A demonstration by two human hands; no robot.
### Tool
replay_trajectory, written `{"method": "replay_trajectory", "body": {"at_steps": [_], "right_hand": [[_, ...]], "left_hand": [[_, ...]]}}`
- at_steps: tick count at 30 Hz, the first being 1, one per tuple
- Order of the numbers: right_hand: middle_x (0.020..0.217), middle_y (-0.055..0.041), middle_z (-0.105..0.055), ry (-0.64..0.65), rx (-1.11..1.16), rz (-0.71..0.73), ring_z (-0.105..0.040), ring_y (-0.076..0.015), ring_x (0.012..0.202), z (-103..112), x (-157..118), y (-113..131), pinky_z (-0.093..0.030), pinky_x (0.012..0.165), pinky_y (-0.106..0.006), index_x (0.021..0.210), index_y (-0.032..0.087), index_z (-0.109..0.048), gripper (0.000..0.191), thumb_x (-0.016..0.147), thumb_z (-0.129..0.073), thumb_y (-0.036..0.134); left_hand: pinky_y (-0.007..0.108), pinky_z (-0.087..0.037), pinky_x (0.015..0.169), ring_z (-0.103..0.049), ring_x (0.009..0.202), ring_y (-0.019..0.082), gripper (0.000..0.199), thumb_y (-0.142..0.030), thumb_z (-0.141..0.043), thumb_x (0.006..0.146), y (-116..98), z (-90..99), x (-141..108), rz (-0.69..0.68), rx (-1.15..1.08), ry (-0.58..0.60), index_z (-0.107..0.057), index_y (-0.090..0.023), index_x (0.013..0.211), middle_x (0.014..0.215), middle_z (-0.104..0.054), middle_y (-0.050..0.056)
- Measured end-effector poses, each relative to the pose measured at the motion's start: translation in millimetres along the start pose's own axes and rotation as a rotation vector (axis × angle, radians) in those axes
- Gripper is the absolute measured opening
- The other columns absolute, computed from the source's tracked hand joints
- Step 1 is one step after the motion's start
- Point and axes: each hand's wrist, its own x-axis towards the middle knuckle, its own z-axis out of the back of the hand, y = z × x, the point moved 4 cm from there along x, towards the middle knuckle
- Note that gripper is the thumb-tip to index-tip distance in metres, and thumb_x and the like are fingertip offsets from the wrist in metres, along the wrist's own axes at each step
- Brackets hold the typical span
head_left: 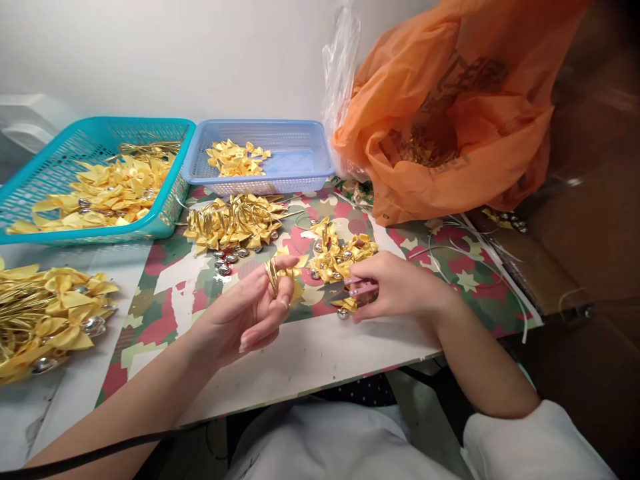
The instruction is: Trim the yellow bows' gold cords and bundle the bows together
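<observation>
Gold cord (271, 273) pinched in the left hand (254, 305) might slip if that hold slackens; right hand (393, 283) grips a pink tool (367, 287).

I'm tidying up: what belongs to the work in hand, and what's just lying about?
In the work:
shiny gold cord loops in the left hand
small pink tool in the right hand
yellow ribbon bows with silver bells

Apparently lying about:
thin white strings
crinkled clear plastic bag
</observation>
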Motion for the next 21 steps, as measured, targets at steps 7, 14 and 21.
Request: {"method": "replay_trajectory", "body": {"at_steps": [7,14,21], "right_hand": [[0.062,0.0068,-0.040,-0.230,0.280,-0.013,-0.035,-0.0074,0.057,6.2,0.3,3.9,-0.029,0.052,-0.022,0.063,0.021,-0.035,0.035,0.078,-0.066,0.021],[0.073,0.0014,-0.054,-0.357,0.701,-0.022,-0.045,-0.0102,0.061,-4.2,3.8,1.2,-0.040,0.056,-0.025,0.069,0.021,-0.043,0.035,0.081,-0.071,0.038],[0.074,0.0023,-0.055,-0.265,0.774,0.112,-0.045,-0.0085,0.059,-16.7,11.7,13.4,-0.040,0.054,-0.023,0.070,0.022,-0.037,0.036,0.087,-0.065,0.038]], "left_hand": [[0.015,-0.044,0.042,-0.050,0.049,0.006,0.049,-0.025,-0.076,0.079,5.4,2.2,3.6,-0.180,0.332,-0.115,-0.059,-0.028,0.126,0.079,-0.065,-0.001],[0.022,-0.050,0.062,-0.062,0.081,0.016,0.058,-0.025,-0.074,0.082,23.3,-2.9,6.1,-0.217,0.618,-0.173,-0.051,-0.027,0.136,0.091,-0.064,0.003],[0.024,-0.052,0.060,-0.058,0.060,0.010,0.045,-0.034,-0.070,0.085,25.9,-5.9,13.3,-0.167,0.591,-0.120,-0.058,-0.022,0.127,0.082,-0.062,0.001]]}}
